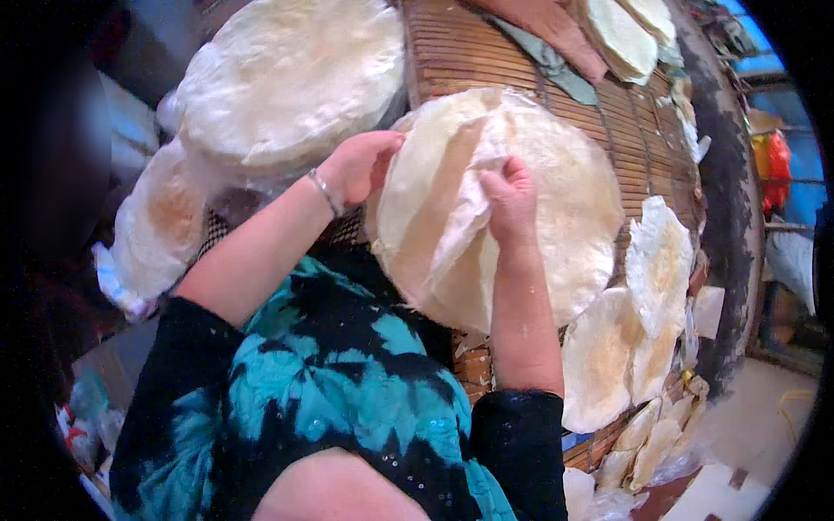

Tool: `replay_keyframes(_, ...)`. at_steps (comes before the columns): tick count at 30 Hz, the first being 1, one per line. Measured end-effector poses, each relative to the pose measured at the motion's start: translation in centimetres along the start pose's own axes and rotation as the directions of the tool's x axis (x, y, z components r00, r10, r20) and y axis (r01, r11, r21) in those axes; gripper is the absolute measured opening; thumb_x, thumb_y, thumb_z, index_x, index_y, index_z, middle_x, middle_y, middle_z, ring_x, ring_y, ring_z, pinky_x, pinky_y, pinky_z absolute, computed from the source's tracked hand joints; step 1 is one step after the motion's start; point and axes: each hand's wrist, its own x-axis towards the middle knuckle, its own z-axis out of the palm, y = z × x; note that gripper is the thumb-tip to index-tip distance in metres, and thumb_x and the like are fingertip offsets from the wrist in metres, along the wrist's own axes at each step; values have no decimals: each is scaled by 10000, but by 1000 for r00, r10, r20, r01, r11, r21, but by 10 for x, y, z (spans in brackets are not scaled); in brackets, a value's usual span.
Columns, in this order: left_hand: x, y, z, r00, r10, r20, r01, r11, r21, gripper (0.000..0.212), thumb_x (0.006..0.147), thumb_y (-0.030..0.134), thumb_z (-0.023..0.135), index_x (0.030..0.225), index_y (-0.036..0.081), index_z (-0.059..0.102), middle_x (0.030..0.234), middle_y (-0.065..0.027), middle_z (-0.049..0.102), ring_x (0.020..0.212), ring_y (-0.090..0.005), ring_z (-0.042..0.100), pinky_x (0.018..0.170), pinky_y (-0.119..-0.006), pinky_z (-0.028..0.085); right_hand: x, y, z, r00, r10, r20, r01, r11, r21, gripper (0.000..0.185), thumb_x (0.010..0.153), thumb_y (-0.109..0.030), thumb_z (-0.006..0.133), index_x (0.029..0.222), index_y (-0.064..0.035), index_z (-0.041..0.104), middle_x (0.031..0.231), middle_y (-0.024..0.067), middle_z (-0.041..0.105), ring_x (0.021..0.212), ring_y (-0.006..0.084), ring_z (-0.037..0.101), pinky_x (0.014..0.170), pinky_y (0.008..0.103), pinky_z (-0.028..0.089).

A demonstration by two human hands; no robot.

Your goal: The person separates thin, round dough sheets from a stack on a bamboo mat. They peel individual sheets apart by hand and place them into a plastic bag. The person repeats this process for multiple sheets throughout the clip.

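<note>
A large round thin flatbread [567, 189] lies in front of me on a mat of wooden slats, and its left part is raised in a fold. My right hand [511, 198] pinches the edge of that raised layer near the middle of the round. My left hand [365, 163] is at the round's upper left rim, its fingers curled there with the tips partly hidden, so I cannot tell whether they grip it. A silvery bracelet circles the left wrist. At the upper left, close beyond the left hand, sits a thick stack of similar pale rounds [293, 78].
The slatted mat [456, 52] runs under the round. Smaller flatbreads [599, 365] lie at the right, with broken pieces [655, 449] below. More folded flatbreads [619, 39] and a greenish cloth [547, 62] are at the top. Another flatbread [163, 215] hangs at the left.
</note>
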Motion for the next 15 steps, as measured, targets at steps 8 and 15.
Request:
replay_keyframes(8, 7, 3, -10, 997, 77, 31, -76, 997, -8, 313, 877, 142, 426, 1118, -18, 547, 1085, -114, 616, 991, -214, 595, 913, -352, 454, -4, -143, -95, 987, -97, -130, 21, 870, -493, 579, 691, 88, 554, 1249, -11, 433, 977, 62, 591, 814, 108, 581, 688, 233, 492)
replay_keyframes(15, 3, 5, -15, 997, 67, -24, -66, 997, 32, 302, 866, 122, 422, 1110, -3, 549, 1106, -111, 606, 1019, -215, 575, 923, -344, 441, -28, -372, -186, 918, -395, -48, 277, 720, -636, 514, 749, 0, 519, 1257, -4, 438, 1091, 120, 586, 933, 197, 596, 856, 303, 483)
